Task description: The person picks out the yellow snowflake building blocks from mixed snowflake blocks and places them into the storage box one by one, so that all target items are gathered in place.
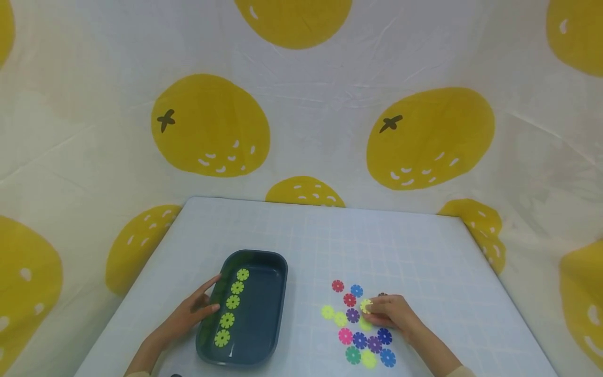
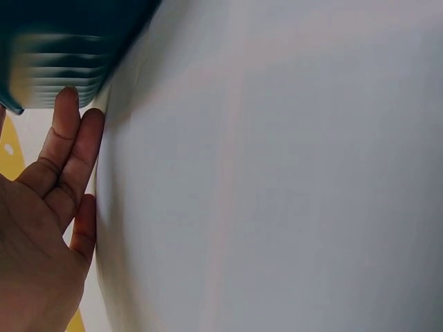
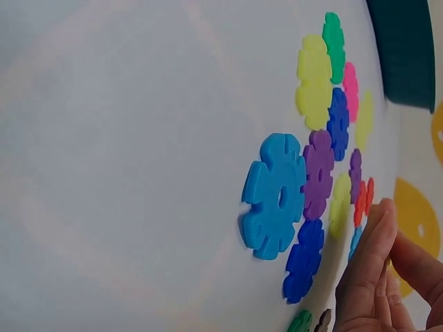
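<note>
A yellow snowflake disc (image 1: 366,306) is pinched between the thumb and fingers of my right hand (image 1: 393,314), just above the spread of discs. My left hand (image 1: 189,315) rests at the left side of a dark teal tray (image 1: 258,314), fingers extended and touching its edge. Inside the tray, several yellow discs (image 1: 227,320) lie in a column along the left side. In the left wrist view, the fingers (image 2: 66,124) reach up to the tray's ribbed underside (image 2: 62,62). The right wrist view shows the right hand (image 3: 377,283) past the discs; its disc is hidden there.
Loose discs lie on the white tablecloth (image 1: 301,235) right of the tray: red (image 1: 337,286), light blue (image 1: 388,358), purple (image 1: 375,344), pink (image 1: 345,335), green (image 1: 353,355) and several yellow (image 1: 369,359). A curtain with yellow fruit prints (image 1: 212,125) hangs behind the table.
</note>
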The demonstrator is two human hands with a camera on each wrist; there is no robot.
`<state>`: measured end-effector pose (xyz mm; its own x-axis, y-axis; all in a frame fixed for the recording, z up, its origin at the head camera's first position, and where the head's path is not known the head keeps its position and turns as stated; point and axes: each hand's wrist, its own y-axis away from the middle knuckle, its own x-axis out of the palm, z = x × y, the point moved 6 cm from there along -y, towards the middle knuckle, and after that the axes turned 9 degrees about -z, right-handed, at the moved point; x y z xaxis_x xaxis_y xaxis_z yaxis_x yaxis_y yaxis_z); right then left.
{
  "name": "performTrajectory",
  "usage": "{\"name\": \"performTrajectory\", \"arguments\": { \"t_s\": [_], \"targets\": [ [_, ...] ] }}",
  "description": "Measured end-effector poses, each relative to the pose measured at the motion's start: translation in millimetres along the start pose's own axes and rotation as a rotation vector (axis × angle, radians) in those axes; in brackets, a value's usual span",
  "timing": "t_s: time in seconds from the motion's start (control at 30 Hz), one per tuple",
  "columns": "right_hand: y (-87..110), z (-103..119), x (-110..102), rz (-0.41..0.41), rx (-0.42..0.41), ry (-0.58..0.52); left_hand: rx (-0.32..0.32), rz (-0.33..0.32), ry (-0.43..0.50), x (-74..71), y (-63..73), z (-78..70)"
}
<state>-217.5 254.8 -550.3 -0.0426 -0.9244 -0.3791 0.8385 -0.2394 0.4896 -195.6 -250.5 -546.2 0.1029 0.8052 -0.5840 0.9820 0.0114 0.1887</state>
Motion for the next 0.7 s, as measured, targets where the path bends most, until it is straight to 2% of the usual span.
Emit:
{"name": "performTrajectory", "arguments": {
  "t_s": [0.4, 0.7],
  "targets": [
    [3.6, 8, 9, 0.030, -0.015, 0.000, 0.053, 0.004, 0.030, 0.2, -0.1, -0.4],
    [4.7, 12, 16, 0.063, -0.011, -0.005, 0.041, 0.003, 0.037, -0.5, 0.4, -1.1]
  ]
}}
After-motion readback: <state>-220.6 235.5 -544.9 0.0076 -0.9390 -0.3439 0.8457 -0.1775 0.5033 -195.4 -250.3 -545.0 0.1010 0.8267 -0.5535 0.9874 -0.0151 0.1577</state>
